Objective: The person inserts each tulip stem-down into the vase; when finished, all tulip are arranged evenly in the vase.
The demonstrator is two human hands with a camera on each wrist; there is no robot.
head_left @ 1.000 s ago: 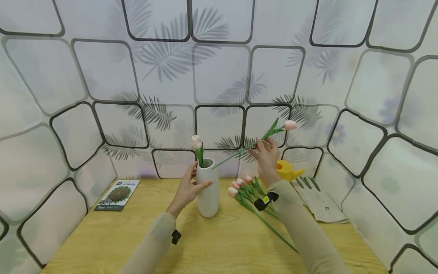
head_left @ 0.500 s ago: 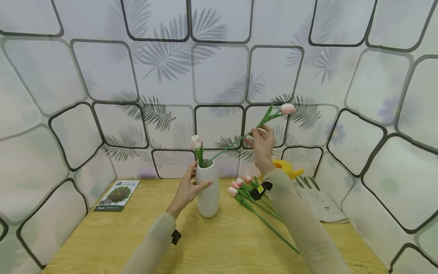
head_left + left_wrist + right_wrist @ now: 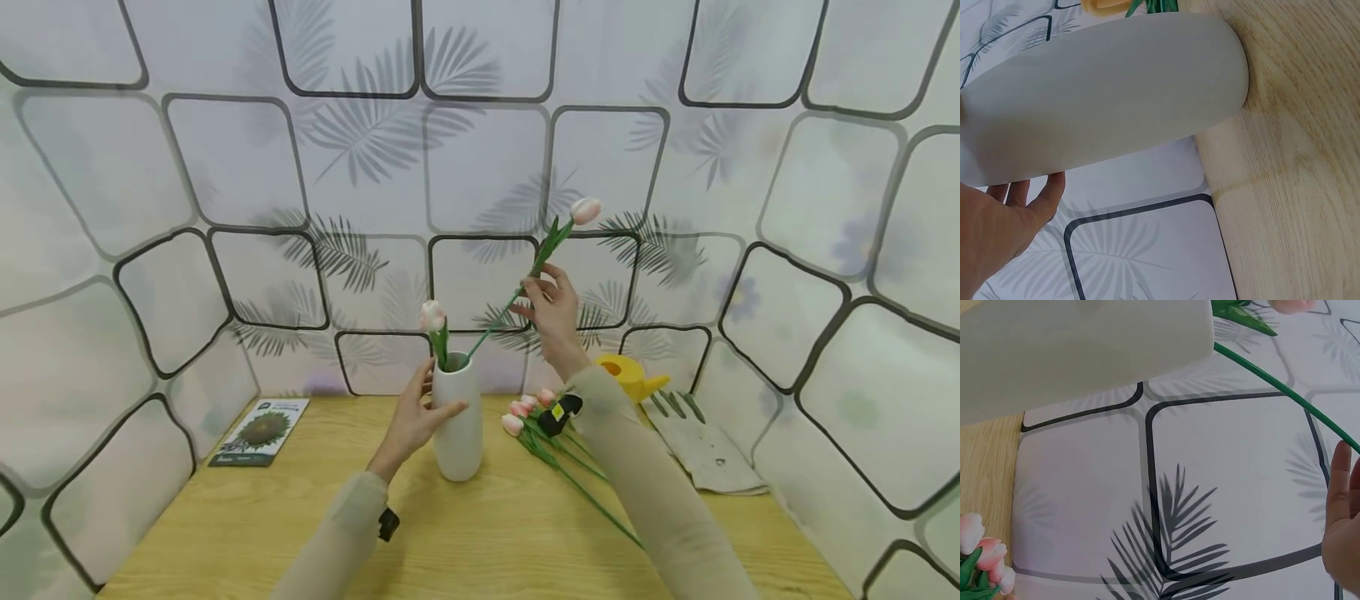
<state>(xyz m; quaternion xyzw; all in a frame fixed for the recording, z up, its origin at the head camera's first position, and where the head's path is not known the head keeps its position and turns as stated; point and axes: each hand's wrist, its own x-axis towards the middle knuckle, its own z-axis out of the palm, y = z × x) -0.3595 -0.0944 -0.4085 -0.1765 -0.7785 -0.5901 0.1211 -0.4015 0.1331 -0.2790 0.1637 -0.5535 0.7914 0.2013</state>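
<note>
A tall white vase [image 3: 459, 429] stands upright on the table, one pale pink tulip [image 3: 432, 316] in its mouth. My left hand [image 3: 414, 417] holds the vase from its left side, thumb across the front and fingers behind. In the left wrist view, those fingers [image 3: 1054, 194] lie against the vase wall. Up to the right, my right hand [image 3: 553, 310] pinches a second tulip [image 3: 586, 211] by its green stem, below the leaves. That stem [image 3: 1266, 376] slants down, its lower end inside the vase's mouth.
Several pink tulips [image 3: 513, 424] lie on the table right of the vase, partly under my right forearm. Behind them is a yellow watering can [image 3: 633, 379], with a pale glove [image 3: 708, 454] beside it. A sunflower seed packet [image 3: 262, 432] lies at the left back.
My right hand has moved left and up, tilting the tulip steeper, and its stem end has entered the vase's mouth. My left hand keeps its hold on the vase.
</note>
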